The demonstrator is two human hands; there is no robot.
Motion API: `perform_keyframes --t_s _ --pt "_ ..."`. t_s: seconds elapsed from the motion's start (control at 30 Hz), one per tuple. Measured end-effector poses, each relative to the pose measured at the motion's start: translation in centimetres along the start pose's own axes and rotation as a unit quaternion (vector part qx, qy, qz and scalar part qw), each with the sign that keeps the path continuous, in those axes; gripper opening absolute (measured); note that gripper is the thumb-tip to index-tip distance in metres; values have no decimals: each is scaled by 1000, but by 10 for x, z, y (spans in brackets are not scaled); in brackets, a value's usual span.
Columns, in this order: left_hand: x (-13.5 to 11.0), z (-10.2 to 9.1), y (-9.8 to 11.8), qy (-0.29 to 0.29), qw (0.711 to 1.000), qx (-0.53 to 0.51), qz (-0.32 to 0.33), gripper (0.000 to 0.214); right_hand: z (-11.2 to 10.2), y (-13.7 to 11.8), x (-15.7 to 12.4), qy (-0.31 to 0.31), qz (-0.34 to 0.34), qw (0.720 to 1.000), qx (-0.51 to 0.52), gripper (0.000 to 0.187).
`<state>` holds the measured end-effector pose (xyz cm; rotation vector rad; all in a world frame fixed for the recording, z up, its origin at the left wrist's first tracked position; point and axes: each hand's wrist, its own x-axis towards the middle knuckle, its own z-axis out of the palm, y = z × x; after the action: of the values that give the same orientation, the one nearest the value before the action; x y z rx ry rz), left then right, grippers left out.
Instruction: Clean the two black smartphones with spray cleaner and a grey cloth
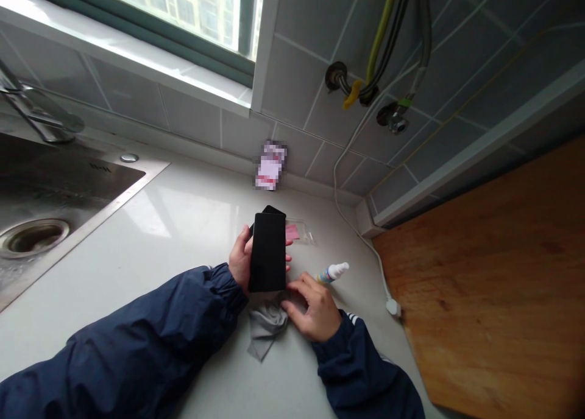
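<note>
The left hand [240, 260] holds a black slab [267, 251], seemingly a phone, tilted up off the worktop [183, 224], its fingers [288, 257] clamped round the slab's long edges; a second dark piece peeks out behind the top edge. The right hand [315, 309] rests just beside the slab's lower end, its bent fingers [292, 290] laid on a grey cloth [265, 327] that bunches under that end and trails toward the person; whether they pinch the cloth or only press it down cannot be told. A small spray bottle [333, 273] lies on the worktop near the right hand, untouched, and a clear plastic bag [299, 231] with a pink label lies beyond the slab. Judging from this, the wiping looks barely under way: the cloth meets only the bottom edge and the rest of the dark face is uncovered, though how clean it is cannot be seen
</note>
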<state>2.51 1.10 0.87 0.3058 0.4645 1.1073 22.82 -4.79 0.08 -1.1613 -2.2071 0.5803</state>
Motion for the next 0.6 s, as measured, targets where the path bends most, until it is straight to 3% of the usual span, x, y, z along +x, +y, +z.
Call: perform_keyframes --t_s 0.17,0.4,0.6 --pt "-1 1 0 5 1000 -4 -2 76 2 4 -1 -19 8 1000 9 10" --pt "0 0 0 -1 1000 -17 -7 75 -4 6 -1 2 -17 998 66 4" --pt "0 2 0 10 1000 -12 -5 76 -19 4 3 11 -47 990 134 10"
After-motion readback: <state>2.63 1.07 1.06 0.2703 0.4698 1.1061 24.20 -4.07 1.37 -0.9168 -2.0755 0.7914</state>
